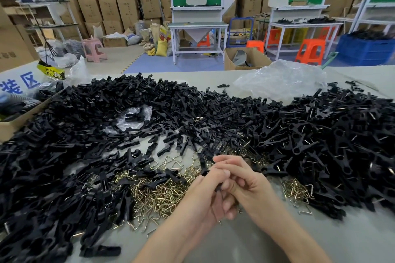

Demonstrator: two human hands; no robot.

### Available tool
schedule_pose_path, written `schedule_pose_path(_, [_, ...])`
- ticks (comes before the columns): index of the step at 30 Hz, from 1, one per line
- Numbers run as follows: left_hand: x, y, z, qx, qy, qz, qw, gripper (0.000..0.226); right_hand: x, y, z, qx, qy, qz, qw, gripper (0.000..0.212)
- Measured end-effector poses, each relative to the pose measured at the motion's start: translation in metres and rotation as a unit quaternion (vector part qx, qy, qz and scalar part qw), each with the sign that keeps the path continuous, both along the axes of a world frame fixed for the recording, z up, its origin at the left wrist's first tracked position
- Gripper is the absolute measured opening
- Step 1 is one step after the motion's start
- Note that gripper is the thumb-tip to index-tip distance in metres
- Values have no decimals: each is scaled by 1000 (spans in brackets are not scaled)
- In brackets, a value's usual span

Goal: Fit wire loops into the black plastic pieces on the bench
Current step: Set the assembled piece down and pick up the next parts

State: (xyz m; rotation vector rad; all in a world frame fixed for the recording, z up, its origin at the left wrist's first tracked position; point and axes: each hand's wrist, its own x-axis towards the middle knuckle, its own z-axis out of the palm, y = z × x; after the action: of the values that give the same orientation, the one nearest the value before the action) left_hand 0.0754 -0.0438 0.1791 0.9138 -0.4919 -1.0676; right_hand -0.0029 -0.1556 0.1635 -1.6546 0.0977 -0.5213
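At the far left a cardboard box (12, 128) sits at the edge of the desk (256, 241), and from it a deep heap of black plastic pieces (64, 156) spreads inward. Toward the middle lies a tangle of brass-coloured wire loops (154, 194), just beside the hands. The left hand (203, 194) curls its fingers round one held piece (204, 172), whose end pokes out above the knuckles. The right hand (248, 181) is pressed against the left, its fingers curled over the same piece. Whether a loop is pinched between them I cannot tell. The pieces look light and rigid, best gripped along the body with the slotted end left free. The loops look thin, springy and likely to snag on one another, so each is better lifted by one straight side. Further right a second heap of fitted pieces (320, 145) shows glints of wire, with a clear bag (282, 79) behind it.
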Motion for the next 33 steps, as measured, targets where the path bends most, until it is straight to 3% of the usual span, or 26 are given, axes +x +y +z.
schedule_pose_path(6, [1, -2, -3, 14, -57, 30, 998, 38, 1, 1, -1, 20, 3, -10, 1000, 27])
schedule_pose_path(8, [3, -2, -3, 34, -78, 77, 993, 39, 1, 2, 2, 22, 3, -14, 1000, 43])
schedule_pose_path(11, [10, -2, -6, 71, -108, 131, 983, 39, 0, 1, 4, 102, 29, 24, 994, 88])
schedule_pose_path(13, [12, -2, -9, 78, -123, 138, 980, 29, 0, 4, 5, 121, 50, 58, 990, 95])
schedule_pose_path(16, [12, -3, -12, 70, -136, 128, 980, 23, 1, 10, 5, 106, 75, 62, 990, 94])
schedule_pose_path(25, [13, -6, -18, 64, -179, 119, 975, 36, -2, 8, 7, 79, 83, 60, 992, 56])
schedule_pose_path(30, [12, -5, -17, 60, -193, 115, 972, 37, -1, 6, 6, 71, 76, 61, 993, 58])
schedule_pose_path(33, [13, -4, -14, 56, -185, 104, 976, 34, -1, 5, 4, 94, 72, 71, 991, 71])
